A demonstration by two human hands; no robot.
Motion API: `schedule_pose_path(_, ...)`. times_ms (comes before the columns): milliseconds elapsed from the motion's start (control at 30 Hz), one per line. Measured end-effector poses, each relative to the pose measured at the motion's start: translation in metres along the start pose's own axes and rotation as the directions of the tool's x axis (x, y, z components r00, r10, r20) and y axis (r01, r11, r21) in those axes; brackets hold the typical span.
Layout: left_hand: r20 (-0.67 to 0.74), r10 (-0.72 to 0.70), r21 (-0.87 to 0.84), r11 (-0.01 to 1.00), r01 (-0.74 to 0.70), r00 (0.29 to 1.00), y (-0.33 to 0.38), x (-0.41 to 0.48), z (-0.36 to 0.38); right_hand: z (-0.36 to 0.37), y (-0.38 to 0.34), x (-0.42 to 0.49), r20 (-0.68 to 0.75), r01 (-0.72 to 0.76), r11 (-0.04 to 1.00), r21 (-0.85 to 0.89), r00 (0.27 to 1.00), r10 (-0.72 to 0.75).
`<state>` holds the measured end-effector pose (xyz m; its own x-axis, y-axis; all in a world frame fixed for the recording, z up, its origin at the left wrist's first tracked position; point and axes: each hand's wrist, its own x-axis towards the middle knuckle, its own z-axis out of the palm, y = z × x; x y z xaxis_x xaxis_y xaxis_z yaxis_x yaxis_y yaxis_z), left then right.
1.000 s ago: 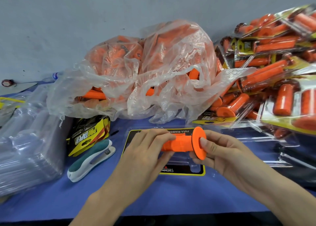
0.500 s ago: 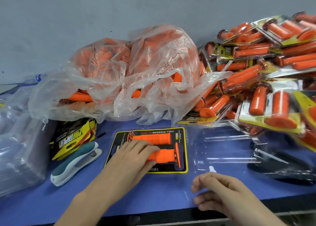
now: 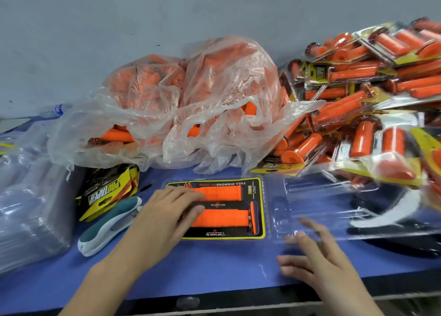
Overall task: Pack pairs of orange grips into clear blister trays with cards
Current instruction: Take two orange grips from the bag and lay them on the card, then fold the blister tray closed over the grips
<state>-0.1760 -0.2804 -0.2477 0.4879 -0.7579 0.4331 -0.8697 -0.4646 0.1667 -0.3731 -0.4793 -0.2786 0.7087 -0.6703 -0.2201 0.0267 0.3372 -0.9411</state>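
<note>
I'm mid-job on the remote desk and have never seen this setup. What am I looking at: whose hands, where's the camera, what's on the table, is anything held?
There is no machine here. A person works with bare hands, and the one picture comes from a camera on their head, looking down. The left hand lies flat, fingers straight, on two orange grips seated in a clear blister tray with a black and yellow card. The tray's other half lies open to the right. The right hand is blurred, fingers spread near that half's front edge. It holds nothing, and whether it touches the tray cannot be told. Also on the blue table are a bag of loose grips, finished packs, empty trays, spare cards and a teal and white stapler.
</note>
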Motion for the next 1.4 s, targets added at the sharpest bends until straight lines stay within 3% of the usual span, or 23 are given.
schedule_pose_path(100, -0.075, -0.079, -0.003, 0.997, 0.079, 0.994, -0.014, -0.005, -0.011, 0.003, 0.009, -0.001, -0.042, 0.327, 0.924, -0.197, 0.939, -0.342)
schedule_pose_path(167, -0.113, -0.123, 0.001, 0.992, 0.124, 0.986, -0.022, -0.011, -0.016, 0.007, 0.014, -0.001, 0.011, 0.547, 0.760, -0.351, 0.814, -0.581)
schedule_pose_path(233, -0.114, -0.194, -0.023, 0.981, 0.193, 0.974, -0.029, -0.018, -0.020, 0.012, 0.018, 0.002, 0.143, 0.695, 0.549, -0.465, 0.671, -0.728)
schedule_pose_path(333, -0.095, -0.258, -0.059, 0.966, 0.253, 0.962, -0.033, -0.026, -0.022, 0.021, 0.023, 0.012, 0.402, 0.773, 0.161, -0.613, 0.482, -0.779)
schedule_pose_path(433, -0.146, -0.307, -0.098, 0.951, 0.295, 0.941, -0.039, -0.031, -0.025, 0.032, 0.027, 0.025, 0.614, 0.745, -0.240, -0.623, 0.275, -0.740)
schedule_pose_path(533, -0.165, -0.425, -0.234, 0.894, 0.383, 0.890, -0.046, -0.037, -0.028, 0.039, 0.031, 0.036, 0.736, 0.705, -0.432, -0.562, 0.188, -0.650)
schedule_pose_path(633, -0.234, -0.521, -0.388, 0.824, 0.412, 0.821, -0.040, -0.036, -0.029, 0.034, 0.032, 0.045, 0.781, 0.684, -0.482, -0.548, 0.212, -0.588)
schedule_pose_path(767, -0.400, -0.535, -0.441, 0.824, 0.356, 0.744, -0.031, -0.031, -0.032, 0.024, 0.022, 0.050, 0.817, 0.663, -0.501, -0.557, 0.328, -0.474)
schedule_pose_path(833, -0.402, -0.433, -0.370, 0.883, 0.289, 0.807, -0.024, -0.031, -0.029, 0.025, 0.017, 0.050, 0.833, 0.675, -0.509, -0.534, 0.317, -0.454)
schedule_pose_path(933, -0.292, -0.021, 0.030, 0.999, 0.031, 0.956, -0.004, -0.029, -0.010, 0.024, 0.014, 0.050, 0.860, 0.703, -0.520, -0.485, 0.276, -0.428)
schedule_pose_path(1033, -0.101, 0.249, 0.212, 0.951, -0.224, 0.963, 0.011, -0.022, 0.019, 0.021, 0.011, 0.052, 0.864, 0.717, -0.504, -0.482, 0.294, -0.409)
schedule_pose_path(1200, -0.092, 0.286, 0.339, 0.910, -0.240, 0.954, 0.029, -0.010, 0.049, 0.019, 0.014, 0.061, 0.864, 0.809, -0.430, -0.400, 0.176, -0.472)
schedule_pose_path(1400, -0.162, 0.272, 0.242, 0.943, -0.229, 0.948, 0.027, 0.001, 0.046, 0.008, 0.003, 0.075, 0.843, 0.801, -0.431, -0.416, 0.162, -0.513)
